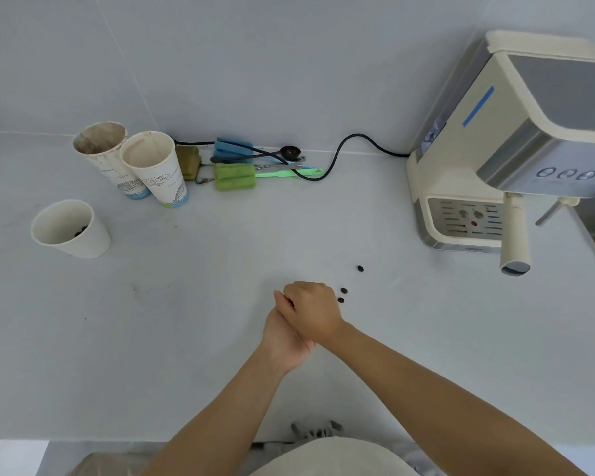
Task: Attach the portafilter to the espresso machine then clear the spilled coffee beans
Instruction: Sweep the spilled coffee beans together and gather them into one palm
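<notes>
The portafilter (514,235) is locked into the espresso machine (502,142) at the far right, its cream handle jutting toward the near edge of the counter (186,321). Three spilled coffee beans (343,291) still lie loose on the white surface: two just beside the knuckles of the right hand (311,312) and a third (360,268) a little farther right, toward the machine.

Both hands meet at the middle of the counter. The left hand (284,338) lies beneath, palm turned up and cupped; the right hand crosses over it with fingers curled down into a loose fist. Whether either one grasps beans cannot be told, since the palms hide each other.

At far left a plain paper cup (71,228) leans on its side with a few dark beans inside. Behind it stand two printed paper cups (131,163), stained within. Along the back wall lie a green sponge brush (236,176), a blue one (232,149), a black scoop (289,152) and the machine's black power cord (340,149).

Between the hands and the leaning cup the counter is bare, as is the stretch from the beans to the machine. The near edge runs just below the forearms.
</notes>
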`<state>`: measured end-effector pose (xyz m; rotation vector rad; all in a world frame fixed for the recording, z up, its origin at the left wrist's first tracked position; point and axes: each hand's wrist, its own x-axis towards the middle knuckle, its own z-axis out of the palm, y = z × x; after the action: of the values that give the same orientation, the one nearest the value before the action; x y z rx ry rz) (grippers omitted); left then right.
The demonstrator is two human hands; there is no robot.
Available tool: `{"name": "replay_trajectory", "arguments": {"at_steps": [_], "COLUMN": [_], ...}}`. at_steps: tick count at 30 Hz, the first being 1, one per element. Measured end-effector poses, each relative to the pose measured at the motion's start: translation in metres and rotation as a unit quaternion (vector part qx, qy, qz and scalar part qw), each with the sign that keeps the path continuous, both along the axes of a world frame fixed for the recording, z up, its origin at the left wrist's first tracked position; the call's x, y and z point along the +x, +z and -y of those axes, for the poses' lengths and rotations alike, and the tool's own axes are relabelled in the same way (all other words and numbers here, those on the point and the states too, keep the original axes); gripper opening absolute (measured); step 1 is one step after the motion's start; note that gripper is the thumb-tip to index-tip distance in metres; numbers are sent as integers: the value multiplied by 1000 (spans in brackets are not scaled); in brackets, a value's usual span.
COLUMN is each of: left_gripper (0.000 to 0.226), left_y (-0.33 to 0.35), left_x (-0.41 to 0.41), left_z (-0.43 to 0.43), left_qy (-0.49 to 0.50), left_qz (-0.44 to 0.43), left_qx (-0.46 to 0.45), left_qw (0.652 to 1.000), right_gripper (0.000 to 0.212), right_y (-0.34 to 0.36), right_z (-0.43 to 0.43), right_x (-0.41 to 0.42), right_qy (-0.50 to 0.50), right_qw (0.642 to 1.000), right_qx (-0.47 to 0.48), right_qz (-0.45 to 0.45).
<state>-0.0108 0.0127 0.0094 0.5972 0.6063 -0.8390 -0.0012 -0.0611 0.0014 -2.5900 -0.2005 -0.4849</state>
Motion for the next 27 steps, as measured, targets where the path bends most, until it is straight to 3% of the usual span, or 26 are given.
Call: {"name": "replay_trajectory", "arguments": {"at_steps": [9, 13, 16, 20, 27], "left_gripper": [37, 36, 36, 47, 44], "left_y": [-1, -2, 1, 0, -2], "left_x": [-5, -1, 2, 3, -8], "left_z": [3, -1, -3, -12, -36], "left_qy": [32, -13, -21, -27, -5], "left_qz": [11, 22, -5, -23, -38], "left_qx": [-3, 39, 52, 88, 95], "left_qw": [999, 999, 998, 995, 995], "right_gripper": [38, 34, 33, 48, 63], "right_y": [-5, 1, 6, 1, -2], "right_z": [-1, 8, 24, 58, 83], "right_x": [-12, -12, -13, -7, 7], "right_qy": [-22, -24, -66, -171, -223], "right_qw": [1000, 999, 992, 945, 893], "right_qx": [-12, 11, 47, 80, 85], "right_qz": [5, -22, -96, -266, -382]}}
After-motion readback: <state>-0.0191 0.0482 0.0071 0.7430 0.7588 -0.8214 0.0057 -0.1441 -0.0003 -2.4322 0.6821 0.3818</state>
